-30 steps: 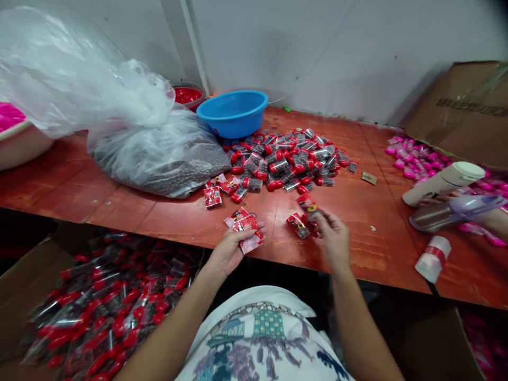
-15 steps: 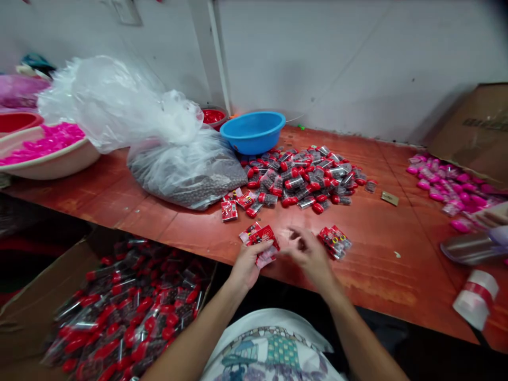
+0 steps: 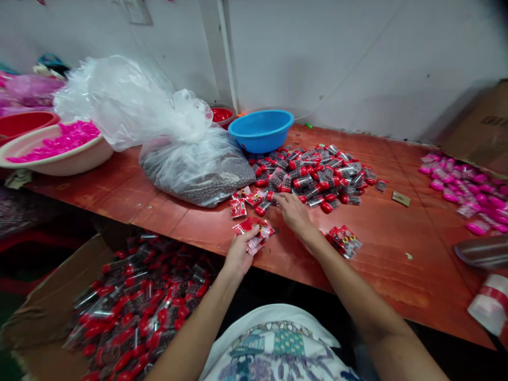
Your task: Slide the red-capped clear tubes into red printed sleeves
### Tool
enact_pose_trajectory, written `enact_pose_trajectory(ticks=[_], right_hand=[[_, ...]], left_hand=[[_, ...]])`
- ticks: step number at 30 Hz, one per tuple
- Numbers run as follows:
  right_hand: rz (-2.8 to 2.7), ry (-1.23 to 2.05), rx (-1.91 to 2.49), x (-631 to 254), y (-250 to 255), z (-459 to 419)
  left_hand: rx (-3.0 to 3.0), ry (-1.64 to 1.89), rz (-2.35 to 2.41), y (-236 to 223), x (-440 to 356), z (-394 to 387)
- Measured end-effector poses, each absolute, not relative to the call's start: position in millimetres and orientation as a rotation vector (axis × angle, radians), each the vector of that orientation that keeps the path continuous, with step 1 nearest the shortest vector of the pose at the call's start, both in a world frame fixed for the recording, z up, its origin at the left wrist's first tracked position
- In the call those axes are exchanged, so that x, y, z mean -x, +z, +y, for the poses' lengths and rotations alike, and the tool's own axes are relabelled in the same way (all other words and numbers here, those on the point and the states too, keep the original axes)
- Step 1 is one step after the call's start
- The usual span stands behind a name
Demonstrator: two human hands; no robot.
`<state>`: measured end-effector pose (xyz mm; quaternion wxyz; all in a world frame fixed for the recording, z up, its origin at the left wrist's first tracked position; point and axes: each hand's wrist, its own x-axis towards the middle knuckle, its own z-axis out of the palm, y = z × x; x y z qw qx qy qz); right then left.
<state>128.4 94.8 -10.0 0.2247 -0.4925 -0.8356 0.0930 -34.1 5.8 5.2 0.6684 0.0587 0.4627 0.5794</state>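
Some red packets (image 3: 257, 228) are pinched in your left hand (image 3: 239, 251) over the worktop's near edge (image 3: 198, 239); your right hand (image 3: 292, 212) is at a red-capped container (image 3: 270, 196) beside the pile (image 3: 317, 172), its grip unclear.

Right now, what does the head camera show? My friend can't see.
The left hand holds red packets over a red table; the right hand is at a pile of red-capped containers. A blue basin sits behind.
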Motion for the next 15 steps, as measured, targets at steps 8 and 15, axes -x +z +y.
enact_pose_trajectory(ticks=[8,15], right_hand=[[-2.357,0.144,1.547,-127,-33,93],[-2.131,0.075,1.728,-97,-28,98]], left_hand=[[-0.119,1.291,1.095,3,41,5],[-0.134,1.279,1.105,1,26,7]])
